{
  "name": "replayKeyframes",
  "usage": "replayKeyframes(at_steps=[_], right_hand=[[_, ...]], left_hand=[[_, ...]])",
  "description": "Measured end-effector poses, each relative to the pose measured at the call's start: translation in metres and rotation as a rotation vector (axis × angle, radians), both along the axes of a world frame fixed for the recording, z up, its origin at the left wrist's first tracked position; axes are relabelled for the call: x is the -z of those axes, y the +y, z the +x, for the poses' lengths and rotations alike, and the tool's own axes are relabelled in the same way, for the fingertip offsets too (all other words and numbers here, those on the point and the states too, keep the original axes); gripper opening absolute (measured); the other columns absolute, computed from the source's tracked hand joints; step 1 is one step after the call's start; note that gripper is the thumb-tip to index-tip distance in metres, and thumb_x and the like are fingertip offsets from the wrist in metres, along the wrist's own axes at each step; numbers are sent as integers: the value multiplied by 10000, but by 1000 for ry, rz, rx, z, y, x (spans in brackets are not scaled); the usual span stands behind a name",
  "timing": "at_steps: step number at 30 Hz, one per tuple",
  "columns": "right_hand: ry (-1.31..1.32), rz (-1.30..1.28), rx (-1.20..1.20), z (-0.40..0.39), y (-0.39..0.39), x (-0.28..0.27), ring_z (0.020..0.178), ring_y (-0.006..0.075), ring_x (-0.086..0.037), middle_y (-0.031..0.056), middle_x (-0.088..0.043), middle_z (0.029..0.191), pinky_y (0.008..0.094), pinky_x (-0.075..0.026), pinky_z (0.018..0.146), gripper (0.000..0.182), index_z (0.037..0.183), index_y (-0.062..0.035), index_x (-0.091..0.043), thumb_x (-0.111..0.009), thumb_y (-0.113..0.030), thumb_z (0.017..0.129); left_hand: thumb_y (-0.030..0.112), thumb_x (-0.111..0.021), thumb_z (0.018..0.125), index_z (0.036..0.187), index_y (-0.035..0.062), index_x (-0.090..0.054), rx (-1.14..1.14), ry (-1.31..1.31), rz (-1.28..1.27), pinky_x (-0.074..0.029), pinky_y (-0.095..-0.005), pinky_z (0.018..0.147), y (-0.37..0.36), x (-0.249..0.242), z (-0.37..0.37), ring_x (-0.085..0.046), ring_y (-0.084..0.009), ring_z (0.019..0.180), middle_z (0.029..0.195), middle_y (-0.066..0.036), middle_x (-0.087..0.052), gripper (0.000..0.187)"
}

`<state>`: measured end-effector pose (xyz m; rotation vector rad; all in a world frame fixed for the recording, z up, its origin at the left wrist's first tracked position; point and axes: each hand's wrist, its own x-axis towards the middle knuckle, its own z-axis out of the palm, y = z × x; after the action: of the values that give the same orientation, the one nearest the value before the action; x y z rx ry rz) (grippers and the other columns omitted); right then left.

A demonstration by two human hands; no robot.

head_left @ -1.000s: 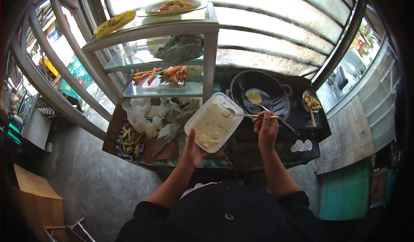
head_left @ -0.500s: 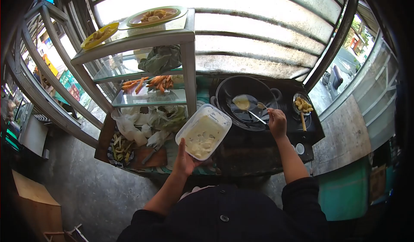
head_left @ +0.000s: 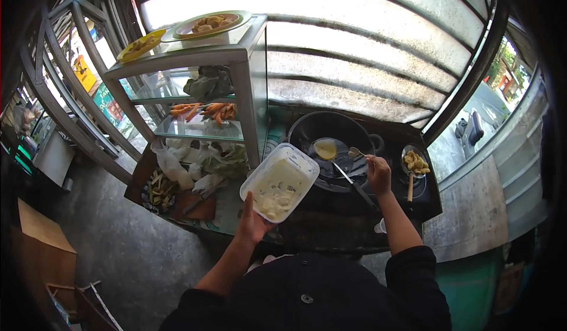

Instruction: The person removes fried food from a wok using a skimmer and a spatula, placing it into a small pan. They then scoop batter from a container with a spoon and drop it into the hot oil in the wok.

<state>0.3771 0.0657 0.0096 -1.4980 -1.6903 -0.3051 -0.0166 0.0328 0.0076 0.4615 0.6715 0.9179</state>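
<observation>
My left hand (head_left: 253, 222) grips the lower edge of a white rectangular tub (head_left: 280, 183), which is tilted and holds a pale, creamy batter with lumps. My right hand (head_left: 378, 174) is closed round the handle of a small spoon (head_left: 355, 152), its bowl over the right part of a big dark wok (head_left: 325, 118). Inside the wok, a ladle (head_left: 342, 170) with a dark handle rests with its round head near a pale yellow piece (head_left: 325, 149) in the oil.
A strainer of fried pieces (head_left: 416, 162) lies right of the wok. White cups (head_left: 380, 226) stand near my right forearm. At the left rises a glass case (head_left: 237, 56) with plates on top and orange food inside; plastic bags (head_left: 174, 165) and peelings (head_left: 158, 190) lie below.
The view has shifted slightly, so the wok and case appear lower. The ladle's dark handle shows more fully. Both hands keep their holds on the tub and spoon.
</observation>
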Motion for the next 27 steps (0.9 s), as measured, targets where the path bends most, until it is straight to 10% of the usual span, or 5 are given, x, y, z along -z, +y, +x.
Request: replayKeyframes(at_steps=[9, 14, 24, 25, 27], right_hand=[[69, 24, -46, 21, 1, -14, 757, 281, -640, 137, -648, 790, 362, -495, 698, 130, 904, -16, -638, -537, -96, 925], [754, -51, -277, -7, -25, -67, 711, 133, -632, 65, -653, 781, 258, -482, 680, 243, 933, -3, -628, -470, -179, 988], [1249, -470, -600, 6, -67, -13, 849, 92, -575, 42, -630, 872, 239, -434, 738, 305, 1050, -3, -583, -520, -289, 966], [1254, -469, -600, 12, -72, 1, 849, 92, -575, 42, -630, 872, 239, -434, 738, 305, 1050, -3, -583, -520, -289, 966], [305, -601, 38, 16, -81, 18, 722, 105, -557, 52, -613, 869, 266, -452, 663, 364, 1180, -44, -492, -566, -301, 933]], left_hand=[[717, -519, 792, 1439, 192, -272, -89, -18, 8, -389, -537, 975, -19, 4, 52, -443, -295, 1270, 1422, -85, -403, 869], [713, -524, 792, 1443, 192, -265, -84, 27, 52, -367, -548, 994, -28, 20, 78, -420, -294, 1290, 1427, -87, -395, 874], [703, -493, 806, 1414, 229, -311, -158, -13, -39, -403, -543, 911, -53, 6, 106, -449, -292, 1243, 1409, -59, -412, 793], [697, -495, 804, 1414, 227, -309, -186, 3, -48, -396, -550, 915, -54, 7, 103, -443, -297, 1246, 1409, -61, -409, 793], [691, -497, 801, 1414, 224, -307, -211, 22, -58, -388, -557, 918, -54, 7, 99, -437, -302, 1250, 1410, -62, -406, 794]])
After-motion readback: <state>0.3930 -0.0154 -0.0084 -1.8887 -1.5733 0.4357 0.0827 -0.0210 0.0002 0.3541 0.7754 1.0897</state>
